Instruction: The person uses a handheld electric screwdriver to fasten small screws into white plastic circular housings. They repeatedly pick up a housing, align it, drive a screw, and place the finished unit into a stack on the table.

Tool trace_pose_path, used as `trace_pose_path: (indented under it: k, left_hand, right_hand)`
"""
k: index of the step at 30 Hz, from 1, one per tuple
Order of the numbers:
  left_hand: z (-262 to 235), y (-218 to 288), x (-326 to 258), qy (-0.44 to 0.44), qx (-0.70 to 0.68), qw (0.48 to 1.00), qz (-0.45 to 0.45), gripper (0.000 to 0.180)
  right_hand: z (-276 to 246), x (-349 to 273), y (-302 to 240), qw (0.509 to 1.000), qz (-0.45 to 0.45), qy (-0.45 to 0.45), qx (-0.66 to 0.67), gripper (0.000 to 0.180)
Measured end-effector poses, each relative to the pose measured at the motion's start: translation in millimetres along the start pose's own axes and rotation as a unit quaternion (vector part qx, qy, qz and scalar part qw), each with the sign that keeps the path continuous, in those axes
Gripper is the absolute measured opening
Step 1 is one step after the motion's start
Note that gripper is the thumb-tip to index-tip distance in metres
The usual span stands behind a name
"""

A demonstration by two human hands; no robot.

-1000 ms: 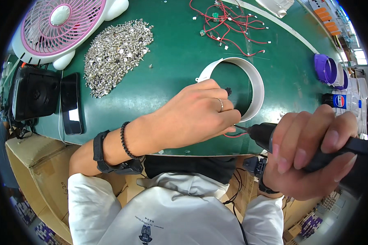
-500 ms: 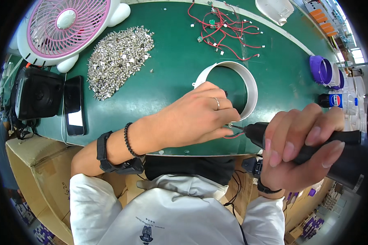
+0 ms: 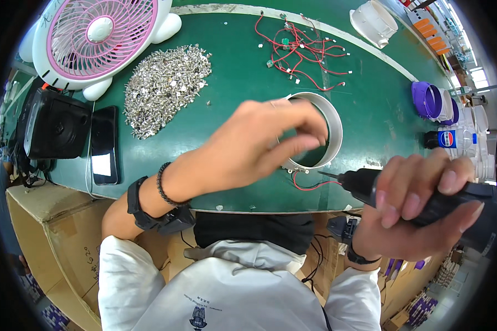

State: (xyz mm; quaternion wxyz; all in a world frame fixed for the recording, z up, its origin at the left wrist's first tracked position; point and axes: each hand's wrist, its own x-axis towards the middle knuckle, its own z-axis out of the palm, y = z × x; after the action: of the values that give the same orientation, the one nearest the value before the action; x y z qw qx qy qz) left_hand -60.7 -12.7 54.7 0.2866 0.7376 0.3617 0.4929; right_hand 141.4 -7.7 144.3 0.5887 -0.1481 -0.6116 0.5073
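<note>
A white plastic ring (image 3: 334,128) lies on the green table, with a small part and a red wire (image 3: 309,188) at its near edge. Over the ring's left side hovers my left hand (image 3: 254,140), slightly blurred. Its fingers are curved, with a gap between them and the thumb, and nothing shows in them. My right hand (image 3: 419,201) is wrapped round a black electric screwdriver (image 3: 361,183). The screwdriver's thin bit points left toward the ring's near edge, apart from it.
A heap of silver screws (image 3: 165,88) lies left of the ring, beside a pink-and-white fan (image 3: 102,33), a black speaker (image 3: 58,124) and a phone (image 3: 105,146). Red wires with connectors (image 3: 298,49) are spread farther back. Purple rings (image 3: 427,100) and a bottle (image 3: 447,139) stand at right.
My left hand has come up off the ring's near edge and its fingers have loosened. The screwdriver's tip has drawn back to the right, away from the ring.
</note>
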Motion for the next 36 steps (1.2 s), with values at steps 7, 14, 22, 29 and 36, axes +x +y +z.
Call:
trace_pose_path:
  k: [7, 14, 22, 29, 36]
  left_hand:
    - [-21.7, 16.2, 0.0, 0.02, -0.356, 0.873, -0.333, 0.028]
    - [-6.0, 10.6, -17.2, -0.139, 0.096, 0.983, -0.069, 0.029]
    - [2.6, 3.3, -18.7, -0.151, 0.122, 0.98, -0.051, 0.02]
    - [4.2, 1.1, -21.2, -0.144, 0.124, 0.981, -0.046, 0.02]
    - [5.8, -0.7, -21.5, -0.134, 0.115, 0.984, -0.032, 0.021]
  right_hand:
    - [7.4, -7.3, 22.0, 0.999, 0.032, -0.024, -0.015, 0.043]
    - [14.7, -10.0, 25.8, 0.998, 0.034, -0.002, -0.058, 0.041]
    - [10.2, -5.9, 26.4, 0.998, 0.036, -0.034, -0.041, 0.04]
    - [10.5, -6.9, 29.1, 0.998, 0.03, -0.039, -0.044, 0.04]
    - [10.9, -8.8, 27.9, 0.997, 0.032, -0.04, -0.051, 0.041]
